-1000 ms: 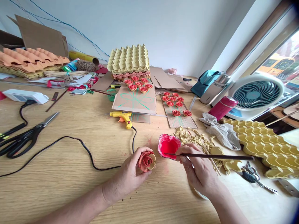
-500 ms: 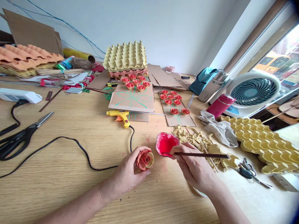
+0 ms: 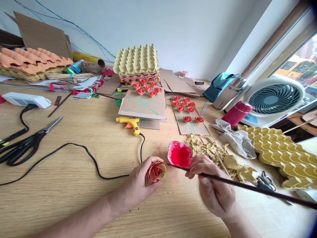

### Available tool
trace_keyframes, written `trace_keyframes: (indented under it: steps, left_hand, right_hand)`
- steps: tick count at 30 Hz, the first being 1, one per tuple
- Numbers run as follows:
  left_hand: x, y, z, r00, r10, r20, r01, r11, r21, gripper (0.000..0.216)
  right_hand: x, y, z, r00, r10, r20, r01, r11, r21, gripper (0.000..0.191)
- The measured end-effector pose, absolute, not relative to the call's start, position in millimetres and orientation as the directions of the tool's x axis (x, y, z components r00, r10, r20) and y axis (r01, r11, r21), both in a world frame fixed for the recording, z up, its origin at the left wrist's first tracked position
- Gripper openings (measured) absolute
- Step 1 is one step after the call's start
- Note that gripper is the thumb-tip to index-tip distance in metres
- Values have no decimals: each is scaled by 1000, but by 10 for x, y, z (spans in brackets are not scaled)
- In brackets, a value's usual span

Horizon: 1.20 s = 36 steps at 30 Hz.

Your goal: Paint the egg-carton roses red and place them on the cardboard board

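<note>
My left hand (image 3: 140,181) is closed around a paper-pulp rose (image 3: 156,172); most of its petals are red, while the outer ones on the right are bare tan. Between thumb and fingers, my right hand (image 3: 213,185) grips a dark-handled paintbrush (image 3: 232,180). Its tip points left toward the rose, just below the rim of a small scalloped dish of red paint (image 3: 180,154). A gap remains between brush tip and rose. Behind the dish, several finished-looking red roses (image 3: 187,118) sit on a cardboard strip, and more red roses (image 3: 146,87) rest on a cardboard piece with green lines.
A yellow glue gun (image 3: 132,124) lies beyond my left hand, its black cord crossing the table. Black scissors (image 3: 32,142) are at far left. Tan scraps (image 3: 220,155), a grey cloth (image 3: 235,140), keys (image 3: 266,181) and a yellow egg tray (image 3: 284,155) occupy the right.
The paintbrush has come out of the paint dish, and its tip has swung left toward the rose. My right hand has turned, tilting the handle downward to the right.
</note>
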<state>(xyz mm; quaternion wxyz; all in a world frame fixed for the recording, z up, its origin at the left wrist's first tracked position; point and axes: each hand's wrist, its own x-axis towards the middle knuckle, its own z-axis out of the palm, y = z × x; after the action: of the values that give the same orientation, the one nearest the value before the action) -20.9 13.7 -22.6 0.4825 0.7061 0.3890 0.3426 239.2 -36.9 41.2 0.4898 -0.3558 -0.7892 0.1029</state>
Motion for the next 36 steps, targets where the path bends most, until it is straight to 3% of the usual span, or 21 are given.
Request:
trace_keyframes:
  steps: [11,19,28,36]
  left_hand:
    - [-211,113,-122,516,853,84,253,-245,936,52]
    - [-210,119,-140,513,853,97,251,-257,933,49]
    - [-200,126,-155,494,867,66,205,-190,960,49]
    - [-190,136,-268,470,877,99,149,-189,971,48]
  right_hand:
    - [2224,-312,469,-467,565,681,453,814,-364,25]
    - [2180,-326,468,-477,536,697,511,814,-276,22]
    - [2243,-361,448,-441,536,720,484,817,-312,28]
    - [2164,-348,453,-476,548,688,543,798,-260,24]
